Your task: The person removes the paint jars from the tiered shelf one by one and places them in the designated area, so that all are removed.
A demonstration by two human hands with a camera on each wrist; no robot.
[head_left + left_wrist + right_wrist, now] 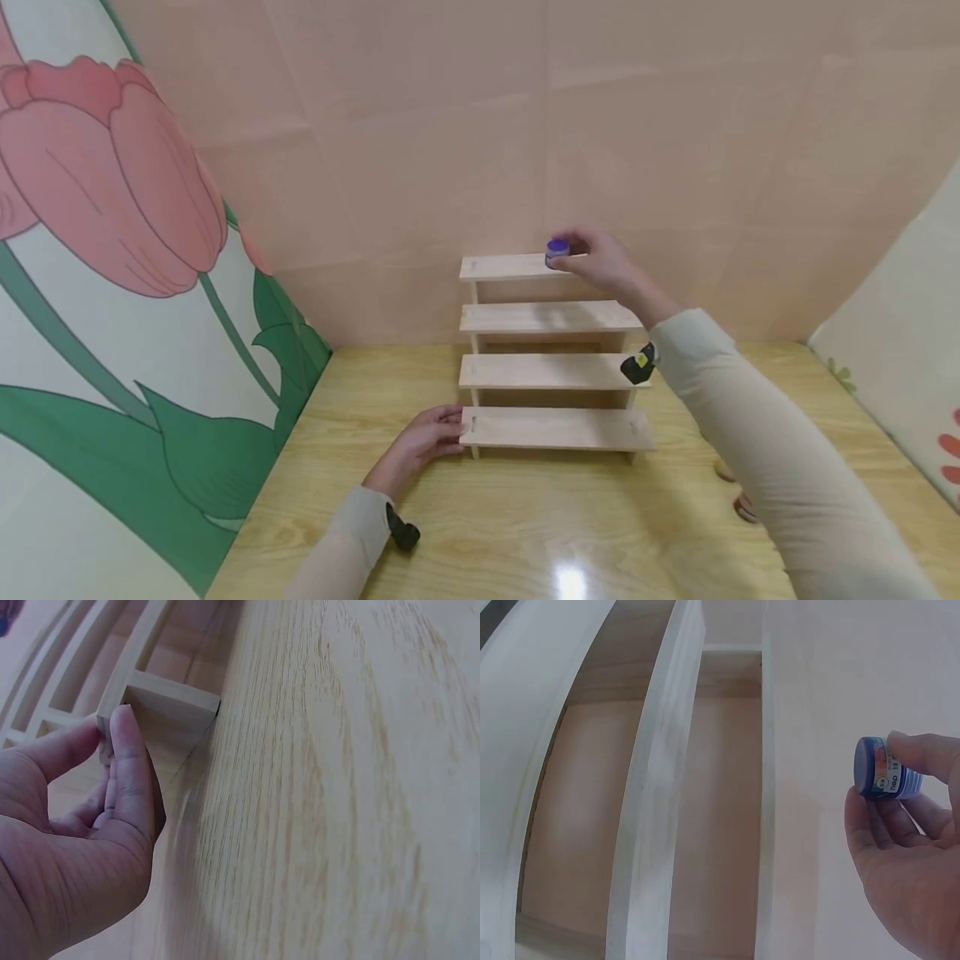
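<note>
A pale wooden stepped shelf (551, 427) with several boards stands on the table against the back wall. My left hand (425, 437) pinches the left end of its lowest board; thumb and fingers (129, 776) meet that board's edge in the left wrist view. Near the top board (504, 267), my right hand (600, 260) holds a small blue jar (557, 248) between thumb and fingertips. A printed label wraps the jar (885, 769) in the right wrist view. Whether the jar touches the top board, I cannot tell.
Partly hidden by the right sleeve (757, 442), small round brownish things (745, 507) lie on the wood-grain table (487, 533). A pinkish-tan covering (420, 150) hangs behind the shelf. To the left stands a panel with a large tulip (112, 175); a pale panel (911, 333) borders the right.
</note>
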